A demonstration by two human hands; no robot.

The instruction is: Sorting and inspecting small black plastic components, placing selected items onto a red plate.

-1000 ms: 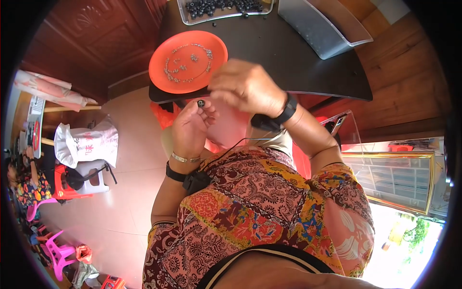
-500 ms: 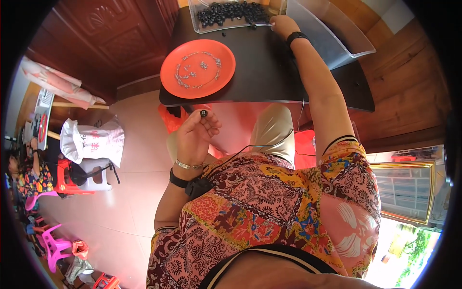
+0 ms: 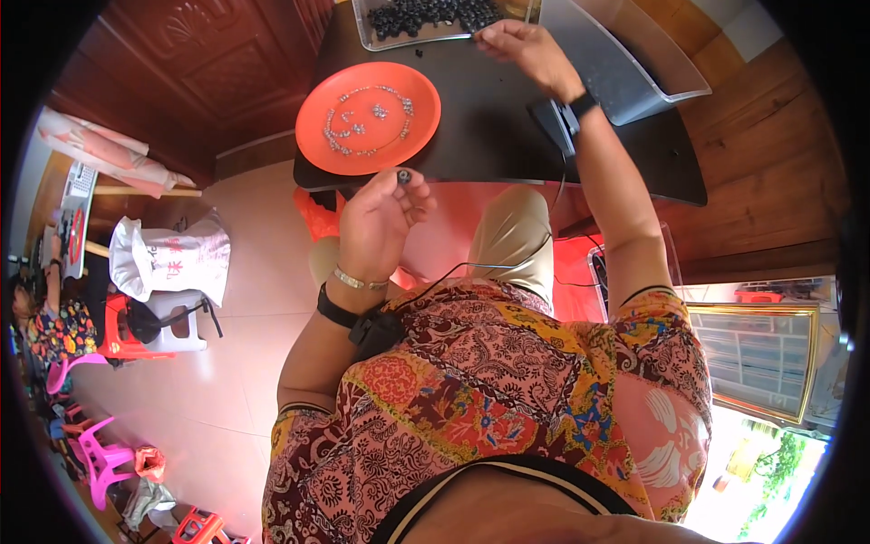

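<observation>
My left hand (image 3: 385, 218) is up over my lap, just off the near edge of the dark rectangular table (image 3: 489, 136); fingers curled in w/ a small dark round bead (image 3: 403, 176) pinched at the fingertips, thumb side; the bead sits just short of the table's near edge. A silver bracelet (image 3: 358, 280) and a black wristband (image 3: 337, 308) ring that wrist.

My right hand (image 3: 521, 45) is stretched out to the table's far side, fingers bent down at the near rim of the clear plastic tray of dark beads (image 3: 421, 16); can't tell if it's gripping anything, fingertips are too small to read. A black watch (image 3: 580, 104) is on that wrist.

On the table's left part, nearer me than the tray, lies a round orange plastic plate (image 3: 369, 118) w/ thin silver chains and small metal bits spread on it; a couple of loose dark beads lie on the table between plate and tray. On the table's right part, a clear empty plastic bin (image 3: 634, 54) rests past my right forearm.

Off the table's left side, on the tiled floor, a white sack (image 3: 172, 258) sits on a stool; pink plastic chairs (image 3: 95, 453) farther out from the table that way.
</observation>
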